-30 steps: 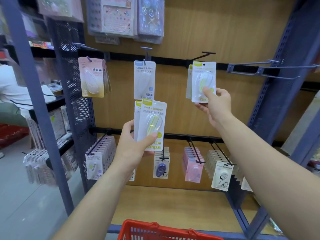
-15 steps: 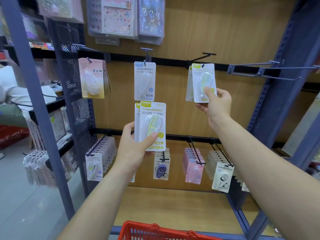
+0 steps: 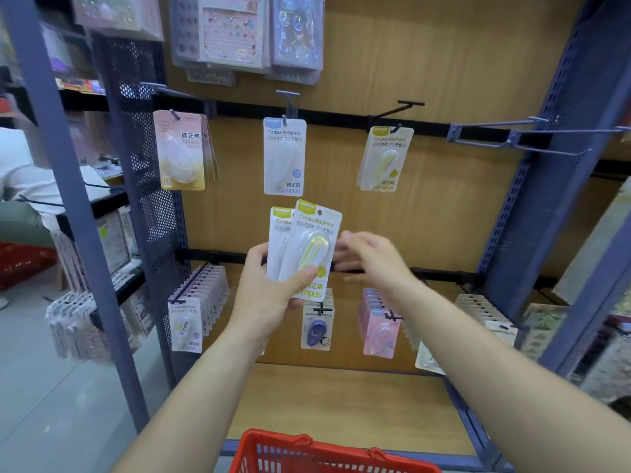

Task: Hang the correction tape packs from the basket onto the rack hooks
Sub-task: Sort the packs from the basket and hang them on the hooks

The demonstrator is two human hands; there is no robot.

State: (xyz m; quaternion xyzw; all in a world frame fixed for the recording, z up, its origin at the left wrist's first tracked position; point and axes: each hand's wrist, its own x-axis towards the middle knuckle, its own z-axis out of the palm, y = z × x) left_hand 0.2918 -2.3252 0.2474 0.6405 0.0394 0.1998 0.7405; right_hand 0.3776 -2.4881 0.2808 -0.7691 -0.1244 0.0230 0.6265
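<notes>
A shop aisle is filled by a tall display rack (image 3: 532, 199) of blue-grey perforated steel uprights with a light wood back panel (image 3: 444, 63). The panel is crossed by an upper black rail (image 3: 341, 114) and a lower black rail (image 3: 444, 276), both set with wire hooks. At the bottom edge sits a red plastic mesh basket (image 3: 327, 445), its contents out of view. On the upper rail hang a stack of pink carded packs (image 3: 182, 151), a single white-and-blue carded pack (image 3: 284, 155) and, well to the right, a yellow-trimmed correction tape pack (image 3: 386, 158) on the black wire hook (image 3: 406, 105). The left hand (image 3: 269, 295) grips two more yellow-topped correction tape packs (image 3: 307, 247) by their lower half, thumb across the front blister, in front of the lower rail. The right hand (image 3: 372, 257) is blurred just beside their right edge, fingers stretched out and holding nothing, though contact cannot be told. The step looks like drawing the next pack off the pair. The next move calls for a pinch on the front card, then lifting it to the right-hand hook and threading the punched hole (image 3: 319, 211) over the prong. The held packs stand upright, long axis near vertical with the tops leaning slightly right. Their hole ends are up and their printed faces are toward the camera.
</notes>
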